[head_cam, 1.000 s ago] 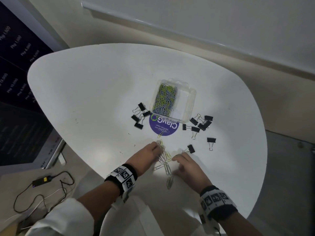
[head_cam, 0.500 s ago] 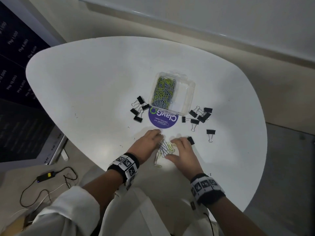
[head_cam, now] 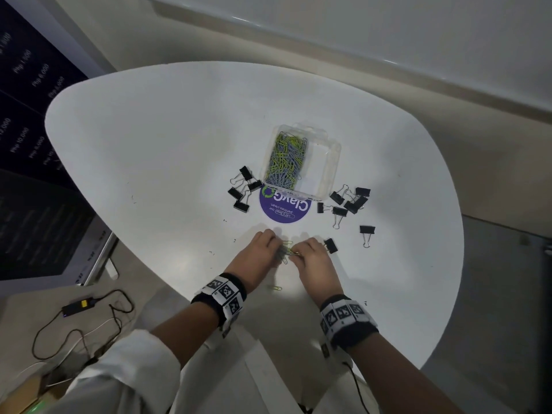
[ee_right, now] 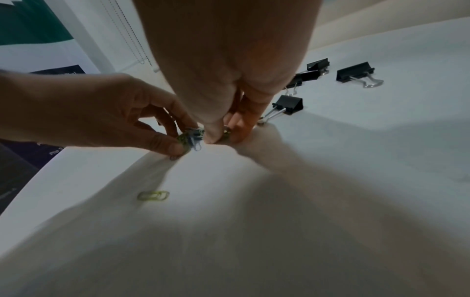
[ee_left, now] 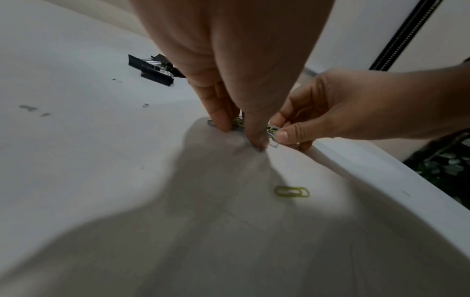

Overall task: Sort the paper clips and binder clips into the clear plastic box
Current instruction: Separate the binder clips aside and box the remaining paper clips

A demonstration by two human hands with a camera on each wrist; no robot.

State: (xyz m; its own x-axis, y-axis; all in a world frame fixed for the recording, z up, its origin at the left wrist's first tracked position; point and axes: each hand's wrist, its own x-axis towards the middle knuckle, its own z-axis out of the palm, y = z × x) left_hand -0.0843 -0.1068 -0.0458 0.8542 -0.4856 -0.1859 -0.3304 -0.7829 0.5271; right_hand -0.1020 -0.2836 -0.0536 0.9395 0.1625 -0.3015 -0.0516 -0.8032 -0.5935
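A clear plastic box [head_cam: 324, 162] stands mid-table, its left compartment full of green and grey paper clips [head_cam: 286, 162]. Both hands meet in front of it over a small bunch of paper clips [head_cam: 286, 251]. My left hand [head_cam: 276, 249] pinches part of the bunch [ee_right: 191, 138] with thumb and fingers. My right hand [head_cam: 296, 253] pinches the other part [ee_left: 273, 131]. One green paper clip [head_cam: 276, 288] lies loose by my wrists. Black binder clips lie in a left group [head_cam: 243, 189], a right group [head_cam: 346, 201], one alone [head_cam: 367, 231], and one [head_cam: 331, 245] beside my right hand.
A round purple sticker [head_cam: 285, 209] sits on the white table [head_cam: 149, 144] just in front of the box. The table's near edge runs under my forearms. On the floor at left lie a black adapter [head_cam: 79, 304] and cables. A dark sign board [head_cam: 27, 174] stands at left.
My hands have drawn together and raked the spread paper clips into one bunch, now pinched from both sides. One green clip stayed behind near the wrists.
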